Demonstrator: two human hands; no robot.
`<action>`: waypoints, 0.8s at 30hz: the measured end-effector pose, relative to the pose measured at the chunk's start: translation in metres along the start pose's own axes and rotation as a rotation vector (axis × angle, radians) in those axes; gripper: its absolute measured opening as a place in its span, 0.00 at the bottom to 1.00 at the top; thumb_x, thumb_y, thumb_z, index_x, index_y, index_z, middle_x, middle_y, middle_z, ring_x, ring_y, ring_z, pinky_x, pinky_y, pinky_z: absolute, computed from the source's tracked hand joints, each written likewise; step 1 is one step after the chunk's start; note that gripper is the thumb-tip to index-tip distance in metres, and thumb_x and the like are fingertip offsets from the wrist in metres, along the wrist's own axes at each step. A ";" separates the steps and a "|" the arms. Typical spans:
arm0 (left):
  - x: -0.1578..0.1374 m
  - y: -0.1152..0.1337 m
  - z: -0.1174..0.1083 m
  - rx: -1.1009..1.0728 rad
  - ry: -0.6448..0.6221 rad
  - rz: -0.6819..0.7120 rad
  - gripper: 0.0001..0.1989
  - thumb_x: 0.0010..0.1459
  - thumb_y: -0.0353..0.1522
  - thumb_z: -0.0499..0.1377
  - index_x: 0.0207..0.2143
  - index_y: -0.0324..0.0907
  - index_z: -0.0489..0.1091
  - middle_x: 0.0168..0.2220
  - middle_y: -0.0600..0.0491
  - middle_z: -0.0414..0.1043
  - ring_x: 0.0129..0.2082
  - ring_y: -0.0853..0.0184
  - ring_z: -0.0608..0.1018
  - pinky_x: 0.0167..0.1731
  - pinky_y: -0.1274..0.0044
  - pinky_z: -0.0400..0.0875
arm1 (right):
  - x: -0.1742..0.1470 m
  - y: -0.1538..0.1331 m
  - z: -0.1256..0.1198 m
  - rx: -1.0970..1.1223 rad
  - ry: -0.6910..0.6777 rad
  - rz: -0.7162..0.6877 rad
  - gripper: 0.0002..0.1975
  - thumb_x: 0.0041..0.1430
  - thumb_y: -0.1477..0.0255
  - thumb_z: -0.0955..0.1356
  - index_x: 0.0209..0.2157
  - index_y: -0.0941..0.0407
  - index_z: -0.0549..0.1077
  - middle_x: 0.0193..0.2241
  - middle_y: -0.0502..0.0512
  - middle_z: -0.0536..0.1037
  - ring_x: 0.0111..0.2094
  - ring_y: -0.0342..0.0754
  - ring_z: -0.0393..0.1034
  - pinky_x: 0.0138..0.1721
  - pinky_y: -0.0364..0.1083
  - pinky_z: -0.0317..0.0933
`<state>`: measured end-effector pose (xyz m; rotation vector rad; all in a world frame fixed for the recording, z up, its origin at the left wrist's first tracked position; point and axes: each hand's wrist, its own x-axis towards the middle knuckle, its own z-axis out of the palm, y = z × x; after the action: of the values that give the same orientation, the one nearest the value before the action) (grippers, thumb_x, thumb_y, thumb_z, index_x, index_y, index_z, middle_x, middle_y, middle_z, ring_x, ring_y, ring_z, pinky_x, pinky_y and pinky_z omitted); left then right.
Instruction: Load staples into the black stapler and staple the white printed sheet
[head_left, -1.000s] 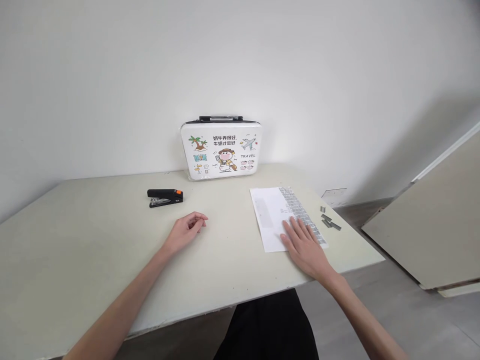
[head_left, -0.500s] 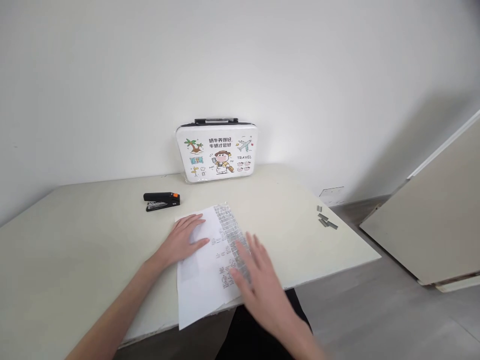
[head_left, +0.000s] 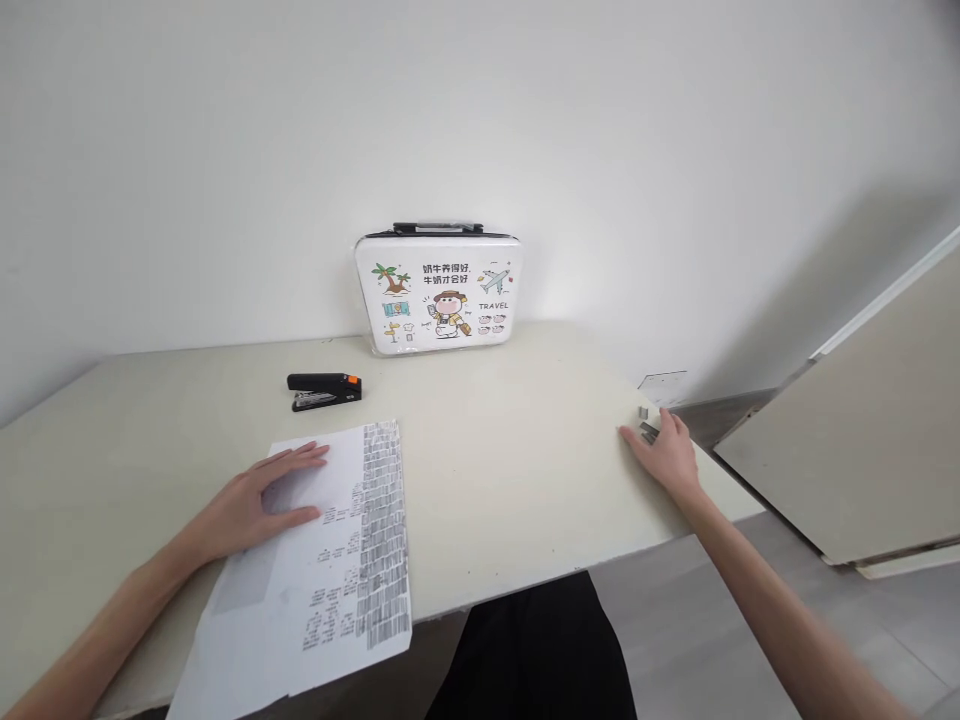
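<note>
My left hand (head_left: 259, 500) lies spread on the printed sheets of paper (head_left: 322, 570), thumb and fingers apart. The sheets rest near the table's front edge, with their lower part hanging past it. At the table's right end, my right hand (head_left: 667, 452) reaches over the staples (head_left: 649, 432), thumb and fingers apart around them. My fingers partly hide these strips, and I cannot see whether they touch them. Behind the sheets lies a black stapler (head_left: 325, 391) with an orange button, on its base.
A white case (head_left: 442, 295) with cartoon prints and a black handle stands against the wall at the back of the pale table (head_left: 510, 480). A pale panel (head_left: 847, 450) stands on the grey floor to the right. My dark-clothed legs (head_left: 536, 650) are below the front edge.
My left hand and the sheets have moved left and nearer to me. My right hand has left the paper and gone right to the staples. The stapler stays where it was.
</note>
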<state>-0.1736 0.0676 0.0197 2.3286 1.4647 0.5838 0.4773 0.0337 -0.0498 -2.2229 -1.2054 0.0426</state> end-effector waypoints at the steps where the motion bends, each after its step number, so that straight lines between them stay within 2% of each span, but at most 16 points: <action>1: -0.002 0.000 -0.001 0.007 -0.002 -0.005 0.34 0.48 0.53 0.70 0.58 0.60 0.75 0.65 0.56 0.70 0.67 0.47 0.69 0.69 0.54 0.56 | 0.008 -0.006 0.005 -0.014 0.012 0.017 0.45 0.59 0.50 0.64 0.68 0.67 0.61 0.66 0.79 0.64 0.68 0.71 0.57 0.67 0.62 0.53; 4: -0.005 0.005 0.000 0.014 -0.015 -0.017 0.32 0.50 0.53 0.69 0.57 0.58 0.76 0.65 0.55 0.70 0.68 0.48 0.68 0.70 0.55 0.54 | 0.023 -0.034 0.024 -0.008 0.007 0.019 0.38 0.61 0.56 0.63 0.65 0.66 0.66 0.63 0.78 0.68 0.66 0.70 0.61 0.66 0.64 0.53; 8: -0.006 0.011 0.003 -0.005 -0.018 -0.019 0.28 0.53 0.52 0.68 0.56 0.58 0.76 0.65 0.56 0.70 0.69 0.51 0.67 0.71 0.55 0.53 | 0.019 -0.093 0.056 0.073 -0.081 -0.114 0.32 0.62 0.63 0.63 0.63 0.63 0.70 0.62 0.72 0.71 0.63 0.64 0.65 0.64 0.58 0.57; 13: -0.010 0.012 0.005 -0.044 -0.018 -0.006 0.25 0.54 0.50 0.68 0.54 0.57 0.76 0.65 0.56 0.71 0.69 0.53 0.67 0.71 0.56 0.53 | -0.014 -0.195 0.108 0.222 -0.242 -0.348 0.22 0.65 0.69 0.64 0.57 0.60 0.76 0.58 0.66 0.75 0.59 0.58 0.68 0.63 0.52 0.58; 18: -0.013 0.015 0.003 -0.073 -0.008 0.011 0.23 0.56 0.47 0.68 0.53 0.55 0.77 0.64 0.54 0.72 0.69 0.54 0.67 0.70 0.57 0.56 | -0.058 -0.293 0.152 0.381 -0.403 -0.523 0.16 0.67 0.74 0.63 0.52 0.57 0.77 0.57 0.62 0.73 0.60 0.55 0.64 0.60 0.50 0.59; 21: -0.014 0.019 0.002 -0.091 0.000 0.009 0.21 0.56 0.46 0.68 0.51 0.54 0.77 0.63 0.54 0.73 0.68 0.54 0.69 0.70 0.57 0.56 | -0.076 -0.335 0.167 0.478 -0.498 -0.580 0.13 0.68 0.75 0.64 0.49 0.57 0.77 0.55 0.61 0.74 0.59 0.53 0.63 0.58 0.50 0.59; 24: -0.015 0.020 0.002 -0.086 -0.005 0.003 0.21 0.57 0.46 0.67 0.51 0.53 0.77 0.63 0.52 0.73 0.68 0.54 0.69 0.69 0.57 0.57 | -0.086 -0.364 0.175 0.596 -0.588 -0.595 0.11 0.69 0.75 0.63 0.46 0.58 0.77 0.52 0.60 0.76 0.56 0.52 0.65 0.59 0.49 0.58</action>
<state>-0.1629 0.0451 0.0256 2.2656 1.4051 0.6281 0.1005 0.2012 -0.0246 -1.3037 -1.8261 0.7495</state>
